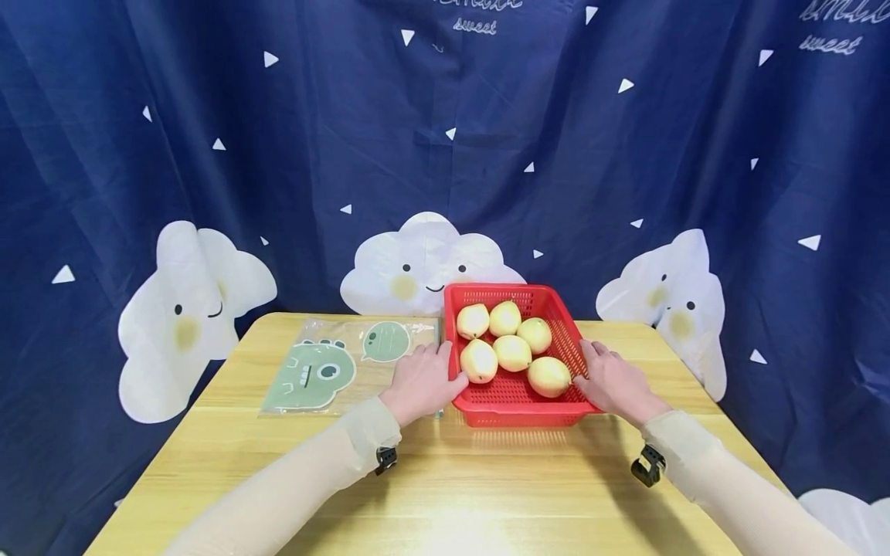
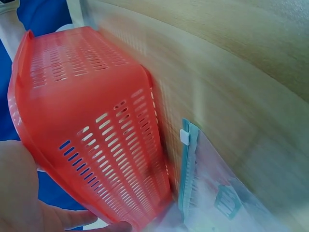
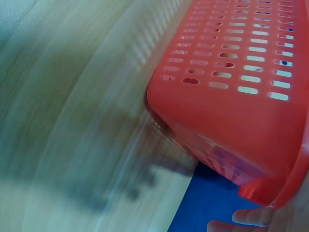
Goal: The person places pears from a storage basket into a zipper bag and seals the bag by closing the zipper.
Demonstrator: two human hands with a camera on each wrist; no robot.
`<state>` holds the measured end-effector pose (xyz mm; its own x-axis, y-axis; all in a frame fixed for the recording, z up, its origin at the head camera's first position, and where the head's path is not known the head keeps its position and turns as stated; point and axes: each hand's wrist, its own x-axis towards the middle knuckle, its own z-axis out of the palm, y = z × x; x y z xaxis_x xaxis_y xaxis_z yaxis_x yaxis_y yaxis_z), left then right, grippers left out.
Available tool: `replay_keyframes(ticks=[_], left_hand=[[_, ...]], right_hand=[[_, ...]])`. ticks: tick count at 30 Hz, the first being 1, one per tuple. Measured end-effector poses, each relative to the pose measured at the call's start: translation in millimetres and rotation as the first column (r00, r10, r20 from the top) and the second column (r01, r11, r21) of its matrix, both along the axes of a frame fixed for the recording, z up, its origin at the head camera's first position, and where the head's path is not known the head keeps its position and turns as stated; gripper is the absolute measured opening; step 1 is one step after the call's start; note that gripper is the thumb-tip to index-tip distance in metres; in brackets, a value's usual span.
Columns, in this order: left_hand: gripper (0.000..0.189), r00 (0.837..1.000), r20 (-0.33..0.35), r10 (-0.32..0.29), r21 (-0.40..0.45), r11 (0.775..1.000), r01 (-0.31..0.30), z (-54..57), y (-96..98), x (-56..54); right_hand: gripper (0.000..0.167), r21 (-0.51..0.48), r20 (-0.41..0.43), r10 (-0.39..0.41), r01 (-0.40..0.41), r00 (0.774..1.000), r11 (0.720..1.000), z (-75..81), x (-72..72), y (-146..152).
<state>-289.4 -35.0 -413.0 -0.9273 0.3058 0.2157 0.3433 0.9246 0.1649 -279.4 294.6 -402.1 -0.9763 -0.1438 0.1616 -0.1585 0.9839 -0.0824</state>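
A red plastic basket [image 1: 514,417] with slotted walls stands on the wooden table, holding several pale yellow pears [image 1: 513,353]. My left hand [image 1: 422,380] grips its left rim, the thumb over the edge and the fingers along the outside. On the opposite side my right hand [image 1: 616,384] holds the right rim in the same way. The left wrist view shows the basket's slotted outer wall [image 2: 111,140] close up, with the left fingers under the rim. In the right wrist view, fingertips [image 3: 251,216] show below the rim at the lower right.
Left of the basket, a clear zip bag [image 1: 375,377] with a green monster print lies flat; its teal zip strip [image 2: 186,169] runs beside the basket. The wooden table [image 1: 459,486] reaches back to a dark blue curtain [image 1: 417,116] with clouds.
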Motion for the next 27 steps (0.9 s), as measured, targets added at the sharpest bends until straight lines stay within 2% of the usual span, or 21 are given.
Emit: replay_keyframes(ticks=[11, 27], left_hand=[[0.053, 1.000, 0.002, 0.015, 0.047, 0.999, -0.015, -1.8, 2.1, -1.9], [0.071, 0.998, 0.057, -0.027, 0.089, 0.996, 0.022, -3.8, 28.9, -8.2]], right_hand=[[0.068, -0.047, 0.003, 0.003, -0.003, 1.000, 0.999, 0.1, -0.3, 6.3], [0.071, -0.057, 0.044, -0.039, 0.042, 0.998, 0.997, 3.6, 0.8, 31.1]])
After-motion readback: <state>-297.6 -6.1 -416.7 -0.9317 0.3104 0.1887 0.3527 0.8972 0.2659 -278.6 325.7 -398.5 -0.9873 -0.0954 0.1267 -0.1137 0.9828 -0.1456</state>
